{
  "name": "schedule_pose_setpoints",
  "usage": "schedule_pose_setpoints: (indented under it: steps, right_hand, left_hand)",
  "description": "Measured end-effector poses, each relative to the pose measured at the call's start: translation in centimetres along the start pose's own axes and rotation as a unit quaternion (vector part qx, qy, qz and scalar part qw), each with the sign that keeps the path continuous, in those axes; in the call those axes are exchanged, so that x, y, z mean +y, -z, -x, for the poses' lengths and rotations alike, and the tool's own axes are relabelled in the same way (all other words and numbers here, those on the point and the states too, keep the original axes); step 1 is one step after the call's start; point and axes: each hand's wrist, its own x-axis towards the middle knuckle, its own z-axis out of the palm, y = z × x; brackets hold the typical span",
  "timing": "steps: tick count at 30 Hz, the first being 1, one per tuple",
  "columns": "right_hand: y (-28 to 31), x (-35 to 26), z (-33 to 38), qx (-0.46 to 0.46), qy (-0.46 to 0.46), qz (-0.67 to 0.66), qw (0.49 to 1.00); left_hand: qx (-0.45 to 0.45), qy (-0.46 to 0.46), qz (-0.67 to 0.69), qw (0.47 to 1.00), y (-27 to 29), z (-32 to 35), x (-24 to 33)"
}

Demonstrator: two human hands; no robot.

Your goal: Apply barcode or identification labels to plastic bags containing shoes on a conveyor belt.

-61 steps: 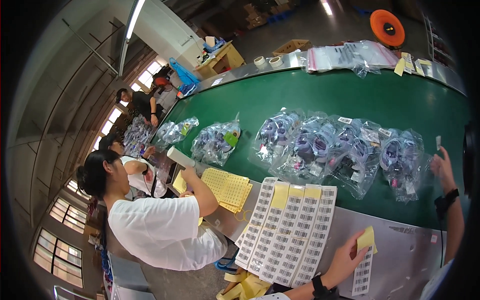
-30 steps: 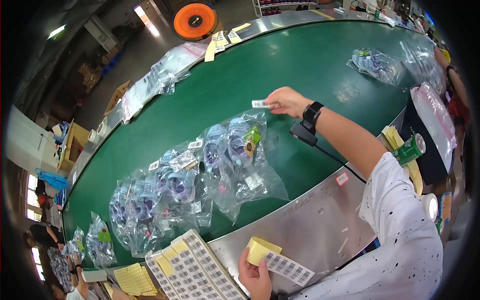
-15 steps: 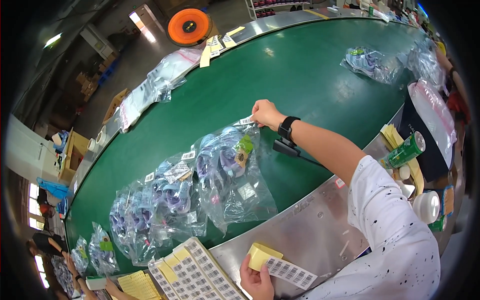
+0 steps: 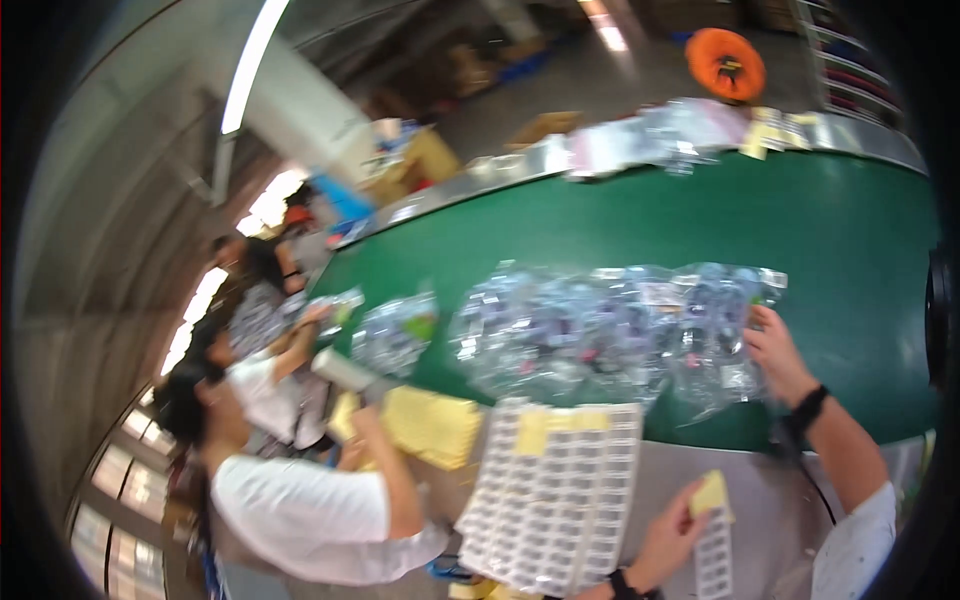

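Observation:
My left hand [image 4: 680,528] pinches a label strip [image 4: 714,550], white with printed barcodes and a yellow end piece. Over the green surface, my right hand [image 4: 772,345] is at the right edge of a clear plastic bag [image 4: 712,335], fingers curled against it beside a small green tag. Pale blue-purple footwear shows through this bag, and a white label sits at its upper right corner. Similar bags [image 4: 560,325] lie in a row to its left, touching or overlapping. Motion blur hides how firmly my right fingers hold the plastic.
Barcode label sheets [image 4: 555,490] lie near my left hand, with yellow sheets [image 4: 432,425] beyond. A co-worker in a white shirt [image 4: 300,505] is at the left, near another bag [image 4: 395,335]. Flat plastic bags [image 4: 640,140] line the far edge; an orange fan [image 4: 725,65] stands behind.
The view has swung left, bringing the co-worker into sight. My right hand has gone from the label at the bag's upper corner to its right side. My left hand keeps the label strip.

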Motion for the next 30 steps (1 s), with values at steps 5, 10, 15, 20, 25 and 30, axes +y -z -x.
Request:
schedule_pose_setpoints:
  steps: [5,10,15,20,25,30]
  right_hand:
    - [-2.5,-1.0,2.4,-0.068,0.012,0.006,0.998]
    - [-3.9,-2.7,13.2,-0.126,-0.003,0.07,0.989]
    - [-4.2,-2.1,19.3,-0.1,0.062,0.194,0.974]
    - [-4.6,-3.0,20.2,-0.069,0.127,0.249,0.958]
    - [-4.8,-3.2,20.9,-0.041,0.22,0.304,0.926]
    - [-4.6,-2.9,20.7,-0.047,0.188,0.29,0.937]
  left_hand:
    - [0.0,-0.007,0.053,0.999,1.0,0.4,1.1]
    - [0.006,-0.017,-0.005,1.0,2.8,1.1,5.3]
    - [-0.019,-0.066,-0.125,0.99,2.8,0.2,6.9]
    - [-0.048,-0.1,-0.158,0.981,1.6,0.0,8.0]
    - [-0.02,-0.139,-0.151,0.979,1.2,0.3,7.9]
    - [-0.032,-0.101,-0.172,0.979,1.7,0.5,7.7]
